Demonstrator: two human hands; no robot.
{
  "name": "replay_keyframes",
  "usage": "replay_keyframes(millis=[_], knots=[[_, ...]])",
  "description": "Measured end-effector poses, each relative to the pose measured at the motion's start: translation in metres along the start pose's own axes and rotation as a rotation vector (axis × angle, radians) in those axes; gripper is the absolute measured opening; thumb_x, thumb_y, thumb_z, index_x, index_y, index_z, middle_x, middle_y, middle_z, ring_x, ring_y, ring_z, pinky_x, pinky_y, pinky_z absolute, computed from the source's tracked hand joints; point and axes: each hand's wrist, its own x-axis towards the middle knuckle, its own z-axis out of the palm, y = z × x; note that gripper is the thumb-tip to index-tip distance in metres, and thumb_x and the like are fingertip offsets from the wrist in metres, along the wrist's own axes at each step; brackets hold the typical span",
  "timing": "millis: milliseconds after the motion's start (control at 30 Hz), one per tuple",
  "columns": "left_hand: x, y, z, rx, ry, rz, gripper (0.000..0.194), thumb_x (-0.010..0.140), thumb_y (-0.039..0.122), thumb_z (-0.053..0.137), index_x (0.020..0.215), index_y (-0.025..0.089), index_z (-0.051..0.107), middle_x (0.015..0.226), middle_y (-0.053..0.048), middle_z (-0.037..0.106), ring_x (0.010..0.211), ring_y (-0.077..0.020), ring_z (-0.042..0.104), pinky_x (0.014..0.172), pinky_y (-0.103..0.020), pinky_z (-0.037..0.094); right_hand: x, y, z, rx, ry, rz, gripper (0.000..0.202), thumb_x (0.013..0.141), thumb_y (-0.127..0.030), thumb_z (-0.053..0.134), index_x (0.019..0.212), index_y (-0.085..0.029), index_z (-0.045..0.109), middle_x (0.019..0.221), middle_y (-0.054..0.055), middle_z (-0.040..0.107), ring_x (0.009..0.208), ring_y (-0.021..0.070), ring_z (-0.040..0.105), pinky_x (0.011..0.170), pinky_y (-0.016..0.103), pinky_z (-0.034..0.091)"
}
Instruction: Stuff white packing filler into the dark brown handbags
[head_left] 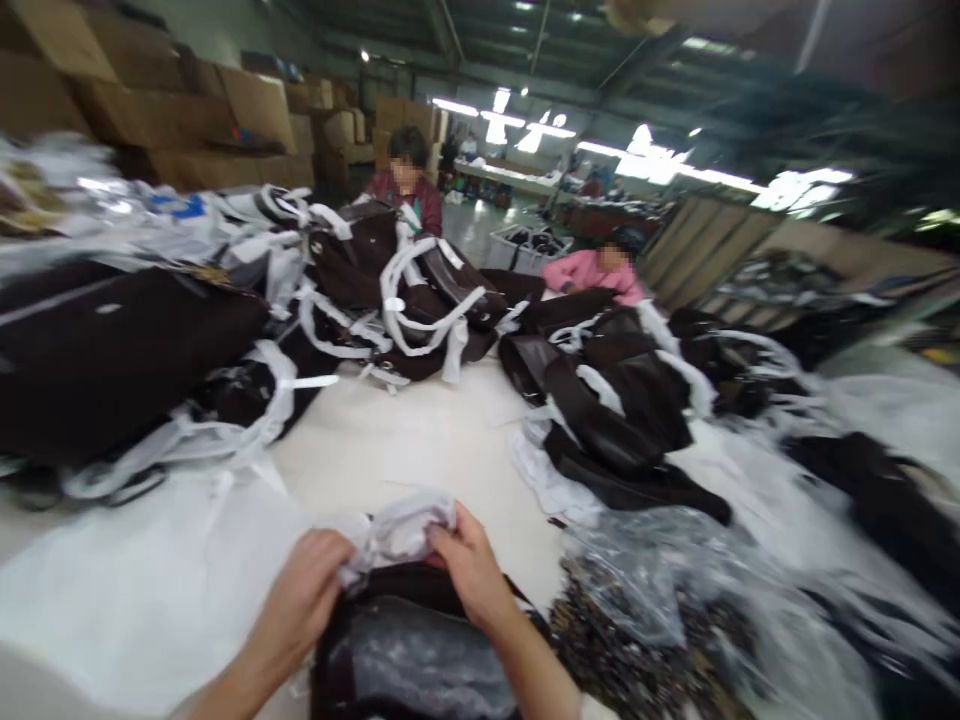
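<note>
A dark brown bag (420, 650) lies on the white table (420, 440) right in front of me, its front glossy. A wad of white wrapping paper (401, 530) sits at the bag's top opening. My left hand (304, 595) grips the left end of the paper, fingers curled around it. The paper's right end is pinched by my right hand (469, 570), which rests against the bag's upper edge. Both forearms reach in from the bottom of the view.
Piles of dark brown bags (600, 400) wrapped in white strips (409, 300) cover the table's middle and left. Clear plastic packets (645, 580) lie at right. Two people (592, 270) sit at the far side. Cardboard boxes (187, 110) are stacked at back left.
</note>
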Motion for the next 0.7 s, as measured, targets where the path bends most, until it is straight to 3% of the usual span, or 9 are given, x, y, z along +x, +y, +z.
replay_keyframes(millis=[67, 133, 233, 367, 500, 600, 700], knots=[[-0.002, -0.005, 0.002, 0.135, 0.172, 0.040, 0.026, 0.083, 0.007, 0.045, 0.094, 0.024, 0.061, 0.094, -0.003, 0.066, 0.098, -0.0232, 0.058, 0.106, -0.047, 0.037, 0.004, 0.011, -0.004, -0.015, 0.058, 0.073, 0.043, 0.076, -0.053, 0.065, 0.104, -0.020, 0.064, 0.091, 0.003, 0.069, 0.081, 0.0238, 0.065, 0.064, 0.033, 0.054], [-0.005, -0.004, -0.002, 0.236, 0.276, 0.006, 0.027, 0.083, 0.004, 0.046, 0.093, 0.023, 0.061, 0.096, -0.005, 0.063, 0.099, -0.0244, 0.056, 0.101, -0.049, 0.039, 0.002, 0.022, -0.008, -0.020, 0.085, 0.109, 0.051, 0.076, -0.057, 0.066, 0.111, -0.019, 0.062, 0.098, 0.005, 0.070, 0.088, 0.0264, 0.066, 0.065, 0.034, 0.055], [-0.011, 0.005, -0.009, 0.385, 0.328, -0.048, 0.028, 0.083, 0.001, 0.047, 0.095, 0.021, 0.062, 0.108, -0.009, 0.058, 0.104, -0.0266, 0.054, 0.091, -0.047, 0.044, -0.006, 0.031, -0.013, 0.008, 0.054, 0.104, 0.052, 0.077, -0.059, 0.069, 0.111, -0.021, 0.061, 0.102, 0.005, 0.070, 0.095, 0.0270, 0.065, 0.074, 0.036, 0.056], [-0.014, 0.024, -0.013, 0.410, 0.357, -0.026, 0.031, 0.084, -0.004, 0.048, 0.095, 0.021, 0.062, 0.137, -0.013, 0.044, 0.124, -0.0312, 0.046, 0.099, -0.051, 0.043, -0.010, 0.030, -0.016, 0.023, 0.027, 0.045, 0.052, 0.077, -0.059, 0.069, 0.111, -0.022, 0.059, 0.106, 0.004, 0.069, 0.103, 0.0261, 0.063, 0.091, 0.038, 0.054], [-0.008, 0.041, -0.010, 0.370, 0.391, 0.055, 0.033, 0.086, 0.000, 0.058, 0.108, 0.024, 0.058, 0.148, -0.012, 0.032, 0.135, -0.0310, 0.037, 0.107, -0.048, 0.040, -0.004, 0.024, -0.011, -0.109, -0.009, 0.053, 0.048, 0.082, -0.056, 0.064, 0.113, -0.020, 0.060, 0.097, 0.006, 0.069, 0.087, 0.0269, 0.065, 0.067, 0.037, 0.059], [0.003, 0.051, -0.007, 0.292, 0.302, 0.117, 0.042, 0.088, -0.001, 0.048, 0.122, 0.023, 0.052, 0.154, -0.015, 0.027, 0.142, -0.0296, 0.031, 0.111, -0.046, 0.039, 0.002, 0.020, -0.004, -0.217, -0.123, -0.055, 0.032, 0.081, -0.046, 0.067, 0.100, -0.020, 0.068, 0.086, 0.004, 0.068, 0.080, 0.0247, 0.062, 0.067, 0.035, 0.055], [0.020, 0.061, -0.007, 0.202, 0.020, 0.259, 0.058, 0.085, 0.000, 0.041, 0.140, 0.018, 0.038, 0.153, -0.019, 0.035, 0.145, -0.0274, 0.032, 0.116, -0.049, 0.033, 0.011, 0.015, 0.009, -0.305, -0.244, -0.183, 0.023, 0.083, -0.037, 0.062, 0.097, -0.021, 0.071, 0.089, 0.004, 0.072, 0.085, 0.0257, 0.063, 0.080, 0.038, 0.052]])
